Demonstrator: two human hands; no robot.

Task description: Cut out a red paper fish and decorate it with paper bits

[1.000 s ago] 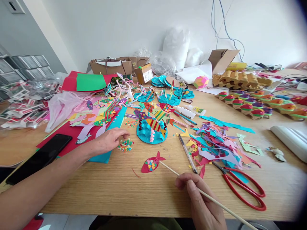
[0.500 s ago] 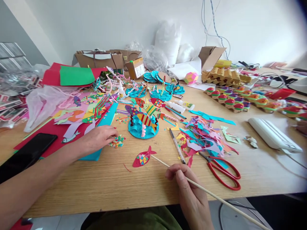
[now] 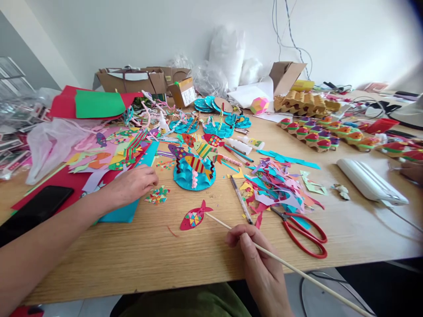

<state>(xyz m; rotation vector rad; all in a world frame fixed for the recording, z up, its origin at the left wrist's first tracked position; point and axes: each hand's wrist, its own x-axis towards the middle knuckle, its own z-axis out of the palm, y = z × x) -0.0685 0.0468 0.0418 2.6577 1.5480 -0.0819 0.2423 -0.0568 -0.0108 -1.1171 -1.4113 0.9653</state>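
Since the earlier frame, my left hand (image 3: 136, 182) has drawn back a little from the small pile of paper bits (image 3: 157, 195), while my right hand (image 3: 263, 264) stays behind the red paper fish (image 3: 191, 220).

From the head view, my left hand hovers over the edge of the blue sheets (image 3: 124, 213), just beside the bits, its fingers curled in toward the thumb; I cannot tell whether a scrap is caught between them. In my right hand, thumb and fingers pinch the thin stick (image 3: 304, 273), its far tip reaching the tail of the fish. That fish lies flat on the table (image 3: 125, 259) in front of me, with coloured triangles on its body.

Beyond it stands the round blue base (image 3: 201, 185), with a striped fish (image 3: 196, 164) raised over it. To the right of the fish are a pen (image 3: 241, 199), a heap of paper scraps (image 3: 279, 189) and the red-handled scissors (image 3: 286, 216). On my left, the black phone (image 3: 42, 204) lies partly behind my forearm.
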